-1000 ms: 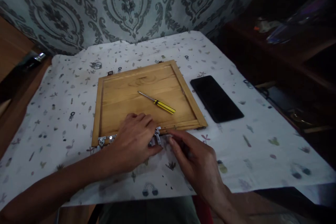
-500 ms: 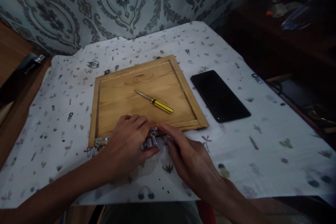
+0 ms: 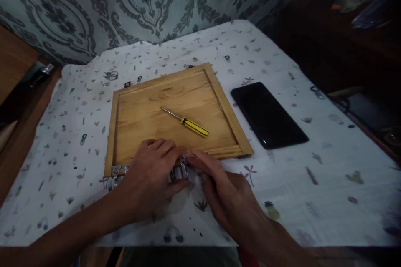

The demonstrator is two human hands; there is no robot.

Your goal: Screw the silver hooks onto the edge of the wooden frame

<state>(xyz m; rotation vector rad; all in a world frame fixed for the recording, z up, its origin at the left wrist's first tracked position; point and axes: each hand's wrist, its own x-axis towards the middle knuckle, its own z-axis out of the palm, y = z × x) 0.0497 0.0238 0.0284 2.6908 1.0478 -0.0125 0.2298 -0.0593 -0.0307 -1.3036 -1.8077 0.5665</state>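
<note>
Over by the table's [image 3: 313, 200] near edge, I see the left hand [image 3: 150, 177] clasping a metal hinge [image 3: 184, 162] between thumb and fingers at the near edge of a wooden panel [image 3: 138, 112], while the right hand [image 3: 230, 194] has its fingertips up against the same hinge, though I can't tell whether they pinch anything. A second hinge [image 3: 115, 171] sits at the panel's near left corner, a yellow screwdriver [image 3: 194, 127] lies across the panel, and a black phone [image 3: 269, 115] rests toward the table's right edge.
</note>
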